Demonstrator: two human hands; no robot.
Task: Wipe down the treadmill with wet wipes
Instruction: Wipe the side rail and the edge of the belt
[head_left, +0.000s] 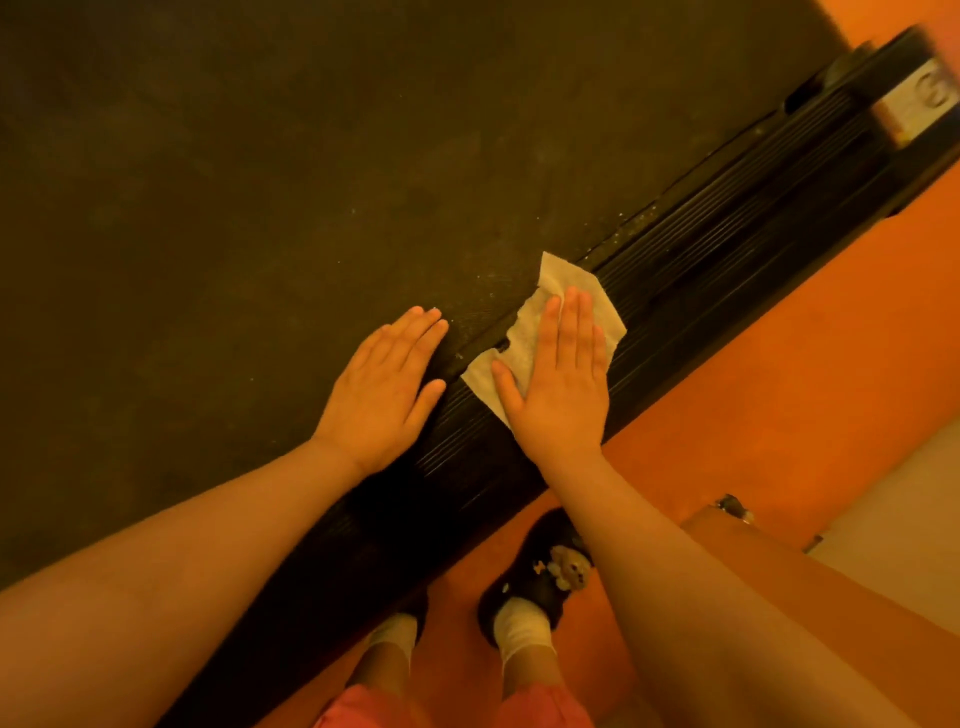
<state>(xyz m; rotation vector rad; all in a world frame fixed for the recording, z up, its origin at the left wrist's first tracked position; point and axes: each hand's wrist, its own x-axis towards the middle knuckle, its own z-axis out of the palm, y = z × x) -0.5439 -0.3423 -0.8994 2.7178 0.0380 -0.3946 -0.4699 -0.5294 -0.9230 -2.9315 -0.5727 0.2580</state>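
The treadmill fills the upper left: a wide dark belt (234, 182) and a black ribbed side rail (727, 239) running diagonally from lower left to upper right. A white wet wipe (524, 338) lies spread on the rail. My right hand (563, 379) presses flat on the wipe with straight fingers. My left hand (387, 379) rests flat beside it, palm down, across the edge of the belt and the rail, holding nothing. Pale specks of dust dot the belt near the wipe.
An orange floor (779, 364) lies to the right of the rail. My feet in black shoes (540, 582) and white socks stand on it close to the rail. A pale wooden furniture corner (769, 551) sits at the lower right. A white label (919, 104) marks the rail's far end.
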